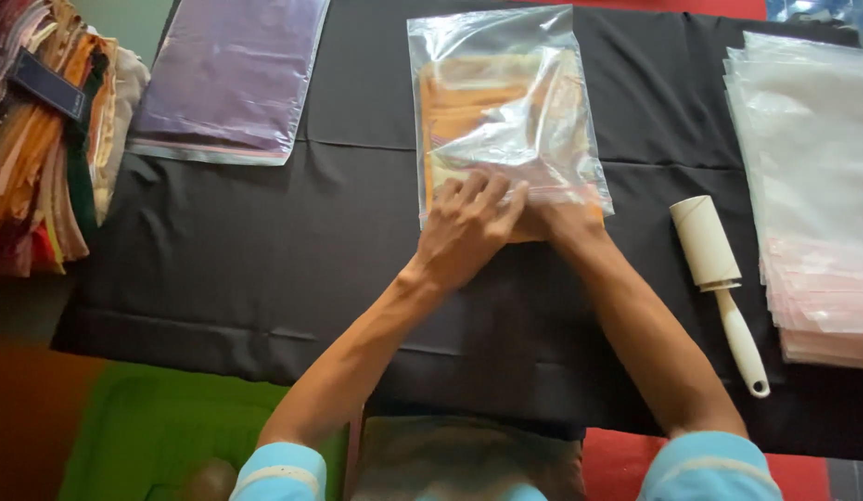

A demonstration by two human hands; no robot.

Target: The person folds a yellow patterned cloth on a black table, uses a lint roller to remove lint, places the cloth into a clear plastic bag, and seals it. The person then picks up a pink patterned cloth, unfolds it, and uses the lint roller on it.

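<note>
An orange folded cloth (pixel 468 107) is seen half inside a clear plastic bag (pixel 505 56), laid at the middle of the black-covered bench (pixel 264 250). The left hand (pixel 464 223) is pressed flat on the bag's near edge, fingers (pixel 492 190) spread and released. The right hand (pixel 559 218) is tucked under the bag's open edge; its grip cannot be told. A lint roller (pixel 714 269) is lying just right, beside a stack of empty bags (pixel 811 186). A bagged purple cloth (pixel 227 79) is set far left.
</note>
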